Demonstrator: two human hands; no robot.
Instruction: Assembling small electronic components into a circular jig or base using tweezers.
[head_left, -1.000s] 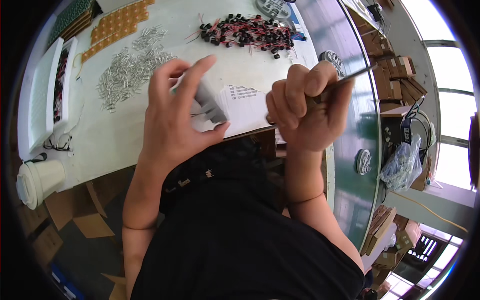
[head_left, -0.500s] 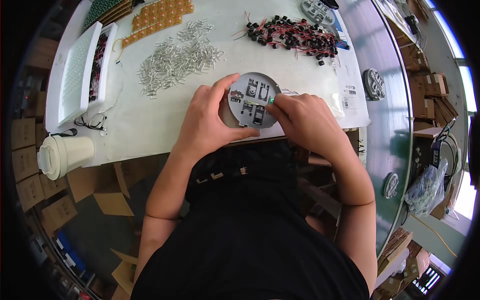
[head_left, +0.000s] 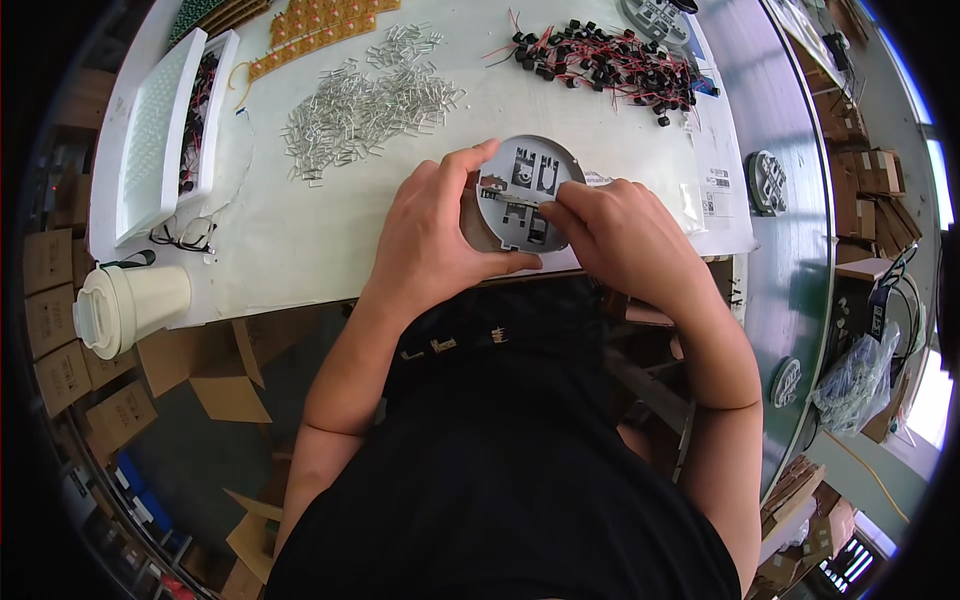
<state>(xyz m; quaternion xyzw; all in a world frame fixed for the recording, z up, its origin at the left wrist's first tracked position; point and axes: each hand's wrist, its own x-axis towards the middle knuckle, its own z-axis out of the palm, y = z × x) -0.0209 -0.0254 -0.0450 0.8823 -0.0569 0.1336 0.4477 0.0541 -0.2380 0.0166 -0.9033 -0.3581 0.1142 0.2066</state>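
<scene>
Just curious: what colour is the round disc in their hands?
Grey, with lighter and dark parts inside; the round disc shows in the head view.

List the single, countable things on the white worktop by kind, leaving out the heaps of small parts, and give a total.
Round grey discs: 2, one held in both hands, one at the far edge
White lidded cups: 1
White trays: 1
Total: 4

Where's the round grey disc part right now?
In the head view, the round grey disc sits at the near edge of the white table, gripped between the left hand and the right hand, below the pile of red-wired black parts.
</scene>
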